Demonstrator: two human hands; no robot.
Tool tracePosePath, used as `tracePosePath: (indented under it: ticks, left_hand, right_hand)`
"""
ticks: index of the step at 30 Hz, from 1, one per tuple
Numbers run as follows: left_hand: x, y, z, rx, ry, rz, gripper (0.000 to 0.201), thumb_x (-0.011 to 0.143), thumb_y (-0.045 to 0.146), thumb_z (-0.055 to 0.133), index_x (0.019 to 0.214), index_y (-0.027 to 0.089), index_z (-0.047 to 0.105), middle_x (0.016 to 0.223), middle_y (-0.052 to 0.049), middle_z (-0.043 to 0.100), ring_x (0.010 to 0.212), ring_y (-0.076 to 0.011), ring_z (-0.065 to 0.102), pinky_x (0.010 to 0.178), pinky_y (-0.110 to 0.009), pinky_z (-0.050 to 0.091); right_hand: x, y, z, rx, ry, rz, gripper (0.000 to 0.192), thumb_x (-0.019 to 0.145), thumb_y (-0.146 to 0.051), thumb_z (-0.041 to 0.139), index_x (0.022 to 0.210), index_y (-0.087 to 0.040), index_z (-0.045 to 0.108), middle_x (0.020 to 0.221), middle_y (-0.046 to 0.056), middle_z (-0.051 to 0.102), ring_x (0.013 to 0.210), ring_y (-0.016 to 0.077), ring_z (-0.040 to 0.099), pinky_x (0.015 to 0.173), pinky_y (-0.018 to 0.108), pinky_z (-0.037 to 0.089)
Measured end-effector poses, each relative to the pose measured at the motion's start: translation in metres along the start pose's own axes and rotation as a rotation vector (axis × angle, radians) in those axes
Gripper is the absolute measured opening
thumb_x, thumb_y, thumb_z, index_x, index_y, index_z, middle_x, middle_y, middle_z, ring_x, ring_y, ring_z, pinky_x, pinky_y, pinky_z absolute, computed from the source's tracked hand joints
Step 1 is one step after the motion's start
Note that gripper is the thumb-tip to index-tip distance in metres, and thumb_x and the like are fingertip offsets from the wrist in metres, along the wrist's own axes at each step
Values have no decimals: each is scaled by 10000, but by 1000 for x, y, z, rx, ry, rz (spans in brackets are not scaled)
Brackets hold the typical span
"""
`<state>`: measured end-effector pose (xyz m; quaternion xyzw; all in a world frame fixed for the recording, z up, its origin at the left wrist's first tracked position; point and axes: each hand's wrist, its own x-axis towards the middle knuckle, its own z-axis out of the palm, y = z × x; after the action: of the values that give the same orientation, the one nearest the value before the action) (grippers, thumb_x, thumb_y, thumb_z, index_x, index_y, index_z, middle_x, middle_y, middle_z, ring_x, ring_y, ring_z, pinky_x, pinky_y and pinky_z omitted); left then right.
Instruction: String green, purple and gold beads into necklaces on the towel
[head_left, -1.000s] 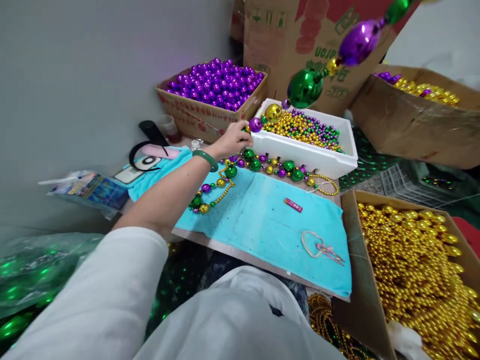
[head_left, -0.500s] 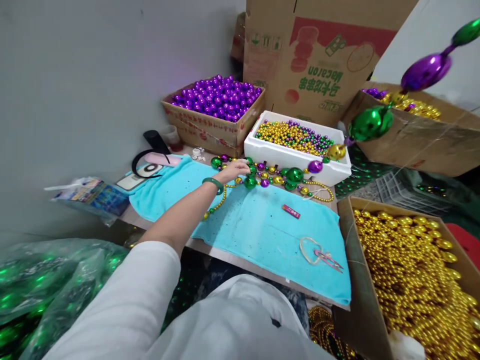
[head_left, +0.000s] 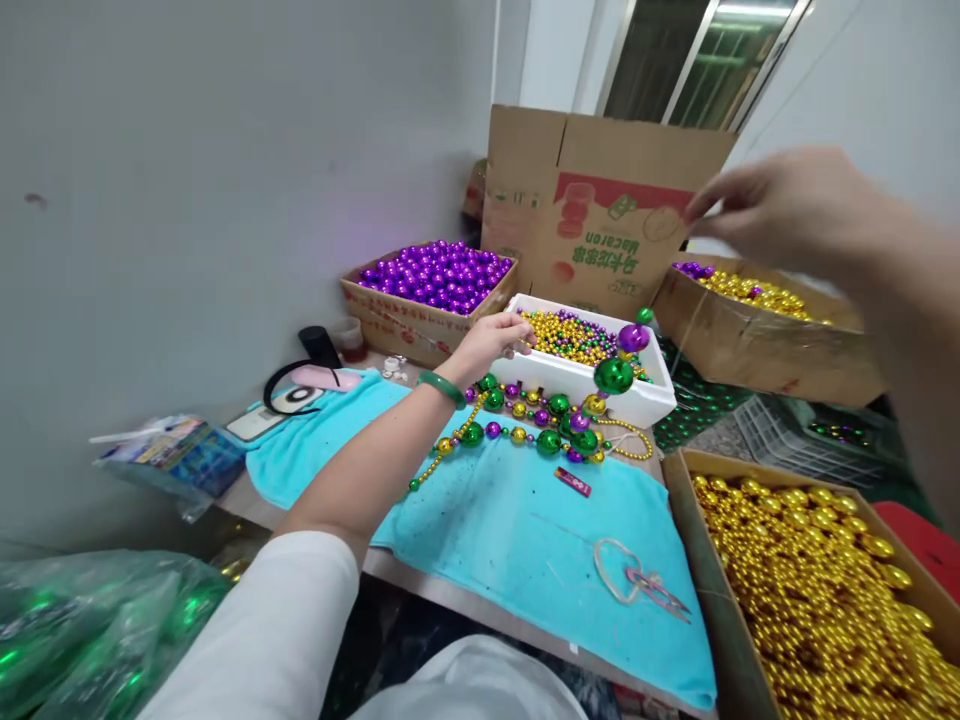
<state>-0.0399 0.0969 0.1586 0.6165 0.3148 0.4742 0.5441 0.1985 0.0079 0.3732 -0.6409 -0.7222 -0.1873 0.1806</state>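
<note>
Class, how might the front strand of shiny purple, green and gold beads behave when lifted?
The strand would likely flop, since it bends upward at its right end. Its glossy, rounded beads look apt to slip or roll.

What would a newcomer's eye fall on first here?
Probably the heap of shiny purple beads in the back-left carton, and the mass of gold beads filling the box at lower right. Next, the blurred right hand raised at upper right, while the left hand is near the left end of the white foam box. A multicoloured bead strand rises before that box's right end.
</note>
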Motion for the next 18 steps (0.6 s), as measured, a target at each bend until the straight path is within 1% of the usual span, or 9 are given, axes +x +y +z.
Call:
tracePosePath:
  ticks: [1, 2, 3, 5, 8, 10, 13, 16, 18]
  left_hand:
    - [-1, 2, 4, 0, 8, 3, 132, 876, 252, 588, 783, 164, 560, 866, -41, 679, 652, -74, 609, 532, -208, 380]
    - [-2, 4, 8, -1, 14, 3, 133, 881, 256, 586, 787, 166, 560, 880, -40, 674, 652, -74, 610, 539, -215, 391]
    - [-4, 6, 13, -7, 18, 1, 131, 885, 257, 585, 792, 167, 561, 887, -39, 667, 649, -74, 610, 546, -221, 400]
    - [-9, 10, 23, -38, 8, 1, 122, 888, 246, 588, 801, 165, 564, 882, -31, 653, 633, -68, 602, 560, -228, 419]
    - [-20, 12, 39, -90, -30, 14, 111, 887, 209, 587, 792, 155, 572, 824, -14, 638, 572, -43, 558, 565, -219, 434]
    - [-28, 9, 49, -85, -44, 14, 107, 879, 194, 593, 783, 148, 585, 786, -6, 633, 545, -33, 533, 549, -203, 428]
    - [-40, -1, 58, -42, -37, -3, 82, 866, 189, 604, 798, 144, 611, 772, -7, 646, 535, -31, 520, 524, -185, 418]
    - [-50, -16, 63, -38, -26, -44, 71, 856, 198, 616, 813, 143, 633, 772, -9, 659, 533, -35, 523, 516, -184, 417]
    - [-55, -26, 66, -45, -33, -81, 74, 853, 199, 623, 806, 145, 642, 725, 2, 646, 529, -39, 521, 522, -187, 417]
  right_hand:
    - [-5, -7, 10, 2, -29, 4, 312, 884, -326, 563, 990, -102, 753, 868, 54, 706, 859, 155, 622, 741, 333, 402]
    - [-11, -13, 23, 12, -66, -8, 260, 849, -283, 615, 983, -114, 761, 861, 60, 716, 827, 146, 619, 719, 331, 394]
    - [-17, -18, 36, 31, -104, -43, 227, 839, -253, 623, 973, -138, 765, 868, 61, 723, 804, 142, 620, 705, 320, 401]
    - [-32, -28, 63, 71, -164, -102, 200, 827, -238, 615, 942, -184, 770, 839, 56, 724, 783, 165, 629, 696, 324, 425]
    - [-50, -39, 93, 140, -210, -145, 218, 825, -243, 582, 942, -217, 765, 806, 57, 712, 801, 198, 634, 710, 339, 445]
    - [-59, -44, 107, 177, -232, -152, 228, 833, -254, 568, 951, -219, 759, 822, 63, 710, 815, 204, 628, 717, 340, 438]
    - [-71, -49, 123, 230, -245, -169, 230, 848, -249, 542, 943, -226, 750, 864, 62, 713, 833, 203, 615, 723, 337, 417]
    - [-82, -50, 134, 283, -238, -178, 241, 838, -213, 520, 930, -232, 742, 886, 52, 715, 840, 198, 608, 726, 327, 401]
    - [-90, -50, 139, 300, -245, -168, 250, 833, -209, 514, 937, -230, 740, 893, 53, 715, 844, 199, 608, 727, 324, 396]
